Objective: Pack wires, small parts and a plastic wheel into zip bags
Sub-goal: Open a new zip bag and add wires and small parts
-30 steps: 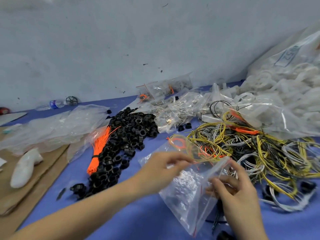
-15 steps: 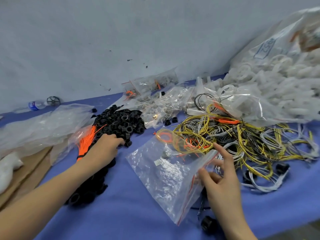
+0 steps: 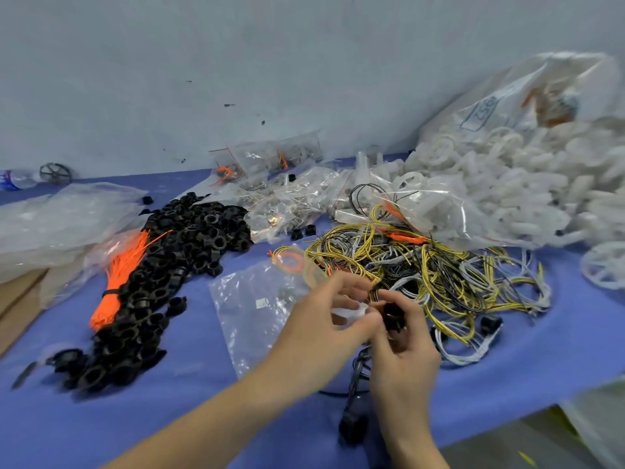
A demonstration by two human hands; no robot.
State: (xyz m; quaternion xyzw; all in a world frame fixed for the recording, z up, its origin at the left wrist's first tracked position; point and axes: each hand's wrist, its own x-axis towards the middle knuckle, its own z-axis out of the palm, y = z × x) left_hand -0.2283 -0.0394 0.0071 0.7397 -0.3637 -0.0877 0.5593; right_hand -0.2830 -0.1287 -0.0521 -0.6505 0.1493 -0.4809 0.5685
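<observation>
Left hand point(image 3: 324, 319) back from black rings point(image 3: 176, 252).

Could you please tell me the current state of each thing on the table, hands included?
Zip bag: lying flat on the cloth, partly under the left hand.
Left hand: fingers curled, pinching a small white part.
Right hand: gripping a black ring.
Wires: loose, tangled pile.
Ring pile: loose, unbagged.
Orange ties: bundled, banded.
Wheel sack: open, wheels spilling out.

fingers point(image 3: 351, 299) motion-blurred, zip bag point(image 3: 257, 309) partly hidden, white wheel point(image 3: 605, 269) cut off
</observation>
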